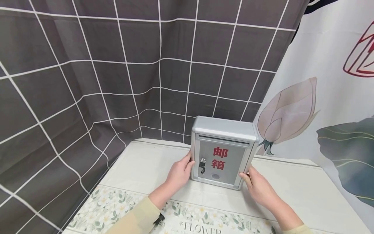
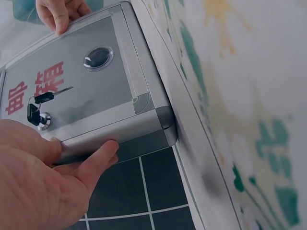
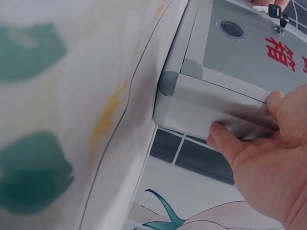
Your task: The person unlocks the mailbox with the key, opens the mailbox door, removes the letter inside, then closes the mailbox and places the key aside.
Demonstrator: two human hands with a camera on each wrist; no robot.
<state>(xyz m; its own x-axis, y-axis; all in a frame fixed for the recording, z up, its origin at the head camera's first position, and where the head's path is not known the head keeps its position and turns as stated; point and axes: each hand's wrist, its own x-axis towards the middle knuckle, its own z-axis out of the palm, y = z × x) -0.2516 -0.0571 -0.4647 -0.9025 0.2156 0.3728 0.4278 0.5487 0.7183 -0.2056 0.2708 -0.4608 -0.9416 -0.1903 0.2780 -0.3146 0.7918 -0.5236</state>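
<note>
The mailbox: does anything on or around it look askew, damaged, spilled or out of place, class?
Nothing stands out. The mailbox stands upright between the left hand and right hand; no dent or spill shows, and the keys hang at its lock.

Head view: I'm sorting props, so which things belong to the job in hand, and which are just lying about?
In the job:
mailbox, held by left hand and right hand
keys at its lock

Just surroundings:
tablecloth
dark checked curtain
flower-print curtain
</note>
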